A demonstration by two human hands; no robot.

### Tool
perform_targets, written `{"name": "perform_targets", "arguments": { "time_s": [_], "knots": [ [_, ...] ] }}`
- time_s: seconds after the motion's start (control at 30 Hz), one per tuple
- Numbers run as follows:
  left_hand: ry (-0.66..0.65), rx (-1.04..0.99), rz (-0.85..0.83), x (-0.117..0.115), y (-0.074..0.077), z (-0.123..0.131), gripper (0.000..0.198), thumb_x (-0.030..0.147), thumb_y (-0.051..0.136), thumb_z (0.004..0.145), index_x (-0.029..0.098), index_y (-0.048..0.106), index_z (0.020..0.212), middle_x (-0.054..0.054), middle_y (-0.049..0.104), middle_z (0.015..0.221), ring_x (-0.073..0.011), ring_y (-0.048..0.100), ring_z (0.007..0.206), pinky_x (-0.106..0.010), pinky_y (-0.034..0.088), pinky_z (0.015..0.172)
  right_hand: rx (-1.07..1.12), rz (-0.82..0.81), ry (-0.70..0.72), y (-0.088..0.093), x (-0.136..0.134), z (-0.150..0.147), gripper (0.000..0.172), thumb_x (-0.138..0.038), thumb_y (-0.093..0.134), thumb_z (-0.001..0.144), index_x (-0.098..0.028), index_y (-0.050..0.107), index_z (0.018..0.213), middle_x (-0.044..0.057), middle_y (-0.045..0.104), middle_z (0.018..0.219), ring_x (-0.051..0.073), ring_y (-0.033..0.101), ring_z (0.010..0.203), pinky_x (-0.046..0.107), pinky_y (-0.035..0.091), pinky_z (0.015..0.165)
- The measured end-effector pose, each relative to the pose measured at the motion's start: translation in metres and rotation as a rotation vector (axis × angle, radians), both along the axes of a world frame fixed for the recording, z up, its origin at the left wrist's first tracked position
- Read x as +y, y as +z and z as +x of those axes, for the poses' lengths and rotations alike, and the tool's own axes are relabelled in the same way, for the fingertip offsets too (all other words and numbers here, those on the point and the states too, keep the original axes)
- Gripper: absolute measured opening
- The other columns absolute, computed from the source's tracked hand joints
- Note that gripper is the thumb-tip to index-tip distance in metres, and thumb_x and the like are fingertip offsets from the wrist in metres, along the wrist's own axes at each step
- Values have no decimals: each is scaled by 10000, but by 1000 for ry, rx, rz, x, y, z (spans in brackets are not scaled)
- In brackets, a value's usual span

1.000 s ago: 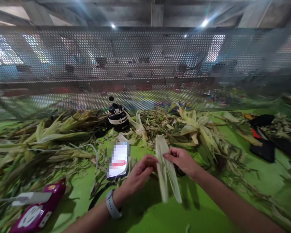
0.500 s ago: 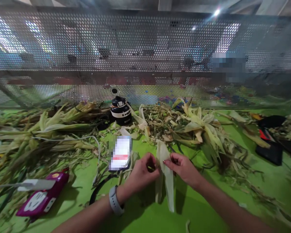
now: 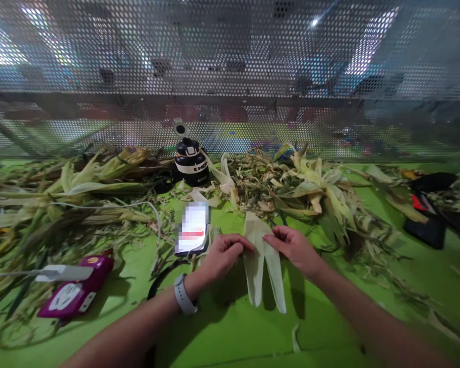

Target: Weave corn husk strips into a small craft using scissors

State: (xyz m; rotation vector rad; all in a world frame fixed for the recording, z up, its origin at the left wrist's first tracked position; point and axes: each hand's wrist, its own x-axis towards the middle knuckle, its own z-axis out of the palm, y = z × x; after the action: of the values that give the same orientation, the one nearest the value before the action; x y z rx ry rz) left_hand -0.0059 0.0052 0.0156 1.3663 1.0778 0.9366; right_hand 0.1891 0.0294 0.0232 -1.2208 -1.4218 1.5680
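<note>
A pale corn husk, split from its lower edge into two long strips, hangs upright over the green table. My right hand pinches it at the right edge, with the thumb on the front and the other fingers partly behind. On the left side, my left hand is closed at the husk's edge. Its index fingertip lies across the front, and the fingers behind are hidden. A grey band circles my left wrist. Close to my left hand lies a phone with its screen lit.
Heaps of husks and shreds line the back of the green table. A black bottle stands before a perforated metal screen. A purple power bank with a white cable lies left, dark items right.
The husk's two strips have spread apart and its face has turned more toward me. My left index finger has stretched out onto its front. The view has tipped slightly.
</note>
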Motion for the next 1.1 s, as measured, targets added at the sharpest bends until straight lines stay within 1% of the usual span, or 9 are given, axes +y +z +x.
{"name": "perform_targets", "arguments": {
  "time_s": [0.17,0.33,0.47,0.63,0.7,0.77,0.83,0.97,1.1],
  "knots": [
    [20,-180,-85,0,1,0,143,249,628,729,150,703,658,-27,674,664,-131,572,641,-254,446,641,19,-21,-13,1,-2,-1,392,-506,744,640,-155,578,700,-61,486,588,81,418,527,223,343,502],
    [-20,-194,-115,-1,1,3,232,273,789,641,130,613,690,4,625,663,-92,557,593,-226,453,584,41,-23,-21,2,-2,-1,379,-491,747,643,-155,580,701,-54,513,605,83,436,535,223,354,507],
    [-34,-330,-133,-1,-4,3,424,239,788,662,175,518,983,31,636,726,-104,616,645,-228,491,606,49,-22,-28,3,-1,1,376,-495,741,647,-158,591,718,-46,536,621,88,449,540,224,358,506],
    [31,-293,-184,1,-5,1,761,211,789,668,198,380,1311,71,608,666,-98,606,617,-223,484,596,47,-40,-30,1,0,3,382,-504,740,647,-162,601,745,-36,550,639,95,462,549,234,374,520],
    [-19,-280,-241,2,-3,0,634,234,789,668,166,513,1235,31,650,715,-110,618,660,-247,494,647,32,-45,-25,1,0,2,395,-520,737,643,-164,597,741,-36,546,634,96,456,542,236,370,513],
    [-107,-267,-302,3,0,0,391,271,782,673,124,666,1016,-26,694,790,-128,629,706,-280,499,715,22,-34,-15,2,0,2,402,-529,737,641,-165,590,723,-40,534,627,92,445,539,232,368,510],
    [-180,-249,-350,4,1,0,261,302,779,675,111,721,843,-57,717,823,-138,630,717,-296,492,746,20,-8,-3,3,0,1,397,-523,740,645,-161,591,713,-42,531,633,87,442,552,226,371,522],
    [-207,-213,-393,4,1,-2,260,348,783,668,125,743,795,-54,725,776,-134,619,679,-286,479,711,16,9,25,4,0,4,370,-482,754,659,-149,606,726,-33,556,671,89,471,595,223,387,555],
    [-180,-171,-343,3,-2,-2,280,382,763,686,122,737,785,-45,712,745,-116,590,638,-258,454,650,10,-85,138,5,0,7,395,-432,797,621,-130,639,821,-9,614,728,116,541,644,255,434,612]
  ]
}}
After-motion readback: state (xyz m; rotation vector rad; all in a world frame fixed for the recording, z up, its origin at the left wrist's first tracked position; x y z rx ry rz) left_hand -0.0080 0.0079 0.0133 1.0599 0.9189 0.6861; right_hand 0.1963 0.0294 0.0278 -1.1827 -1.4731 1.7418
